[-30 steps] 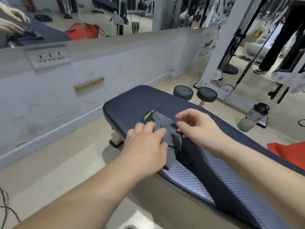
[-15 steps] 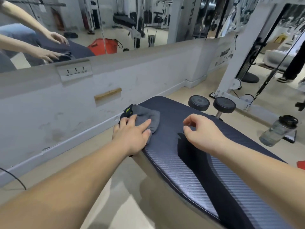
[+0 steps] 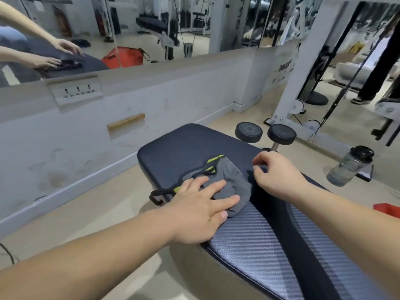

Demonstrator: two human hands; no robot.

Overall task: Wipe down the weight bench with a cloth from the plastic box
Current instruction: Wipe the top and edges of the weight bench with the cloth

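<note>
Gym floor and a mirrored wall (image 3: 151,29) frame the dark padded bench (image 3: 255,232), which runs toward the camera with two round foot pads (image 3: 265,133) beyond its far end and a water bottle (image 3: 350,167) on the floor to the right. On the bench near its far end lies the grey cloth (image 3: 229,182), bunched, with green trim. The left hand (image 3: 199,208) lies flat on it, fingers spread wide, likely pressing so the cloth drags across the padding instead of sliding under the palm. The right hand (image 3: 275,176) rests just beside the cloth, loosely curled and holding nothing, probably steadying. No plastic box is in view.
</note>
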